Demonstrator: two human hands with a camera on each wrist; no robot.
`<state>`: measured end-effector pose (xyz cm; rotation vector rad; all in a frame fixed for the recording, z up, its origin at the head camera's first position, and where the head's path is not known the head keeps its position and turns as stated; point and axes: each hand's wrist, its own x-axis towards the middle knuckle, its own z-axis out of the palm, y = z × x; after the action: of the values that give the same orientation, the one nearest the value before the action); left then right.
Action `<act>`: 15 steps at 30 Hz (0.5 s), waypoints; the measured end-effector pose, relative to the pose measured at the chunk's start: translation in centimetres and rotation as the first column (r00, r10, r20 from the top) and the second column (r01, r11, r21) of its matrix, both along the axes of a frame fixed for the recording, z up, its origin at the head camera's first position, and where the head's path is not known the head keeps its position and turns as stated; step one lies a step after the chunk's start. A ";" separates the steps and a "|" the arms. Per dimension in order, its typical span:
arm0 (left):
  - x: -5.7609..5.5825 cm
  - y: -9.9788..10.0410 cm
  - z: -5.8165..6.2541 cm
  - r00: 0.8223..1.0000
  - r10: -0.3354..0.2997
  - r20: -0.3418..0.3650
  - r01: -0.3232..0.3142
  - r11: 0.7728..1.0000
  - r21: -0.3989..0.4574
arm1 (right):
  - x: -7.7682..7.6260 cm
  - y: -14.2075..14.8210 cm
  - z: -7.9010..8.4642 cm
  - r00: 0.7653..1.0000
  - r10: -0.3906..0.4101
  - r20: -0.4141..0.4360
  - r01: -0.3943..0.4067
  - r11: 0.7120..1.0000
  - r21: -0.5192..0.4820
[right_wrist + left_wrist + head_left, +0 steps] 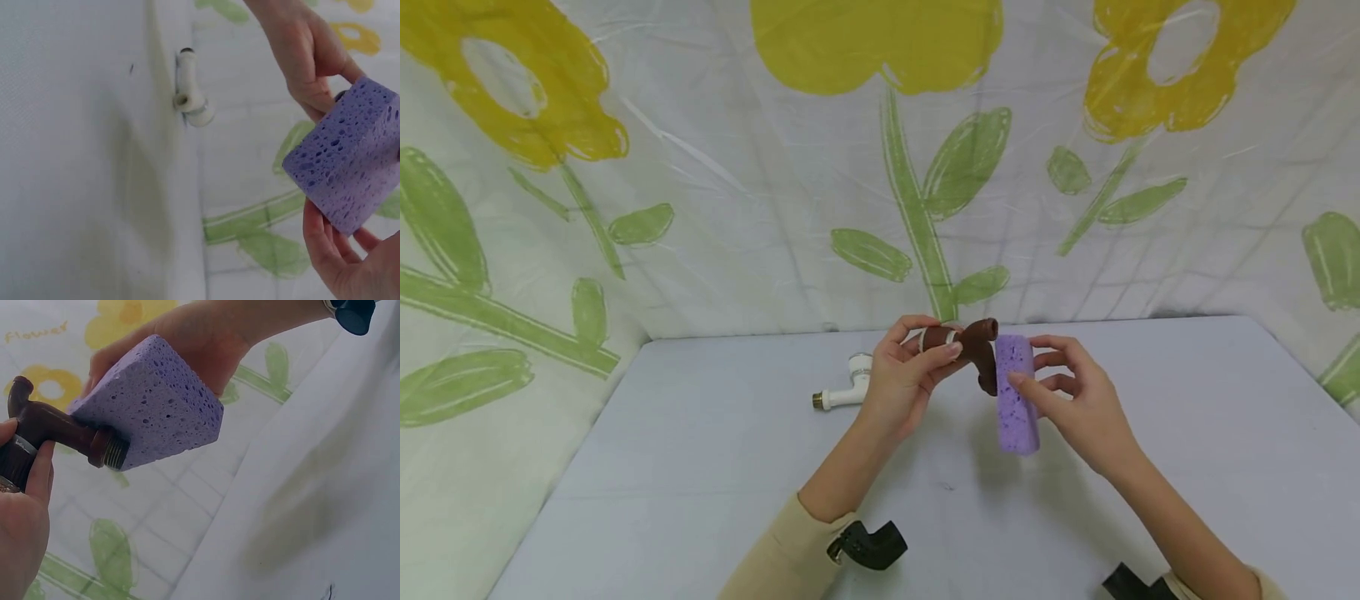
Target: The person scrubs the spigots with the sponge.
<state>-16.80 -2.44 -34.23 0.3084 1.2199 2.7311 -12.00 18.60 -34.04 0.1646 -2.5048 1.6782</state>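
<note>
My left hand (895, 385) grips a dark brown tap (977, 343) by its body, thumb on one side and fingers on the other. A purple, porous sponge block (1017, 412) is pinched between the thumb and fingers of my right hand (1088, 408). Both are held up above the table. In the left wrist view the tap's threaded end (115, 452) is up against the broad face of the sponge (164, 419). From the right wrist view, the sponge (350, 156) hides most of the tap.
A white tap (848, 395) with a brass-coloured threaded end lies on the white table (700, 467), behind my left wrist. Behind the table's far edge hangs a pale sheet (730, 208) painted with yellow flowers and green leaves. Black devices (872, 546) are strapped at both wrists.
</note>
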 end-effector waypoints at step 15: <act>0.0 0.1 -0.1 1.000 0.001 0.010 -0.001 1.000 0.019 | 0.4 -0.4 0.1 0.995 -0.092 -0.035 0.095 0.992 0.088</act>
<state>-16.84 -2.29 -34.29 0.2967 1.1930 2.7427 -11.59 18.21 -33.90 0.0799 -2.5243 1.5182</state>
